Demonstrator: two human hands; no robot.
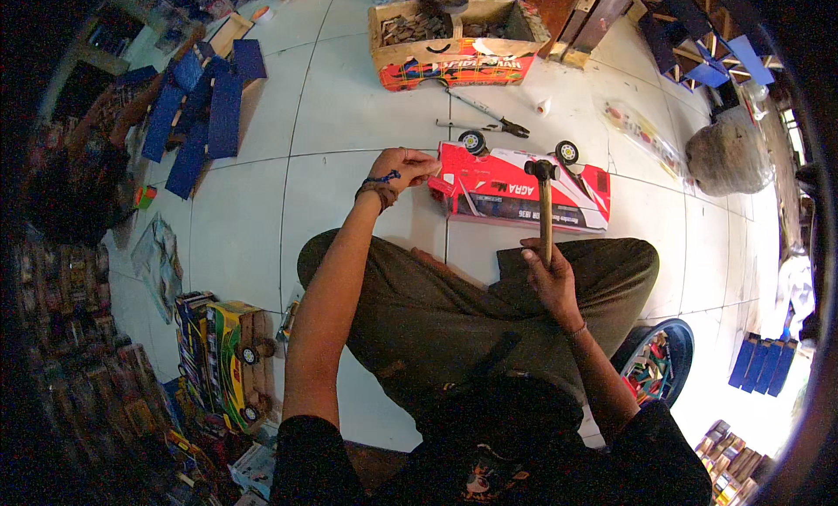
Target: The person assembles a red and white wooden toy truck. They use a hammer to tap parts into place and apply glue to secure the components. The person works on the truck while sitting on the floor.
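Here, left hand (pixel 400 167) extended, fingers (pixel 424 164) pinched beside red toy vehicle (pixel 515 192), right fingers (pixel 534 263) gripping hammer (pixel 546 211)

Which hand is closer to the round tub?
Right. The right hand holding the hammer is beyond and left of the tub; the left hand is farther, beside the red toy vehicle.

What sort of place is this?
Probably a small toy-making workshop: a hammer in the person's right hand, pliers on the tiled floor, and a red wheeled toy vehicle suggest it.
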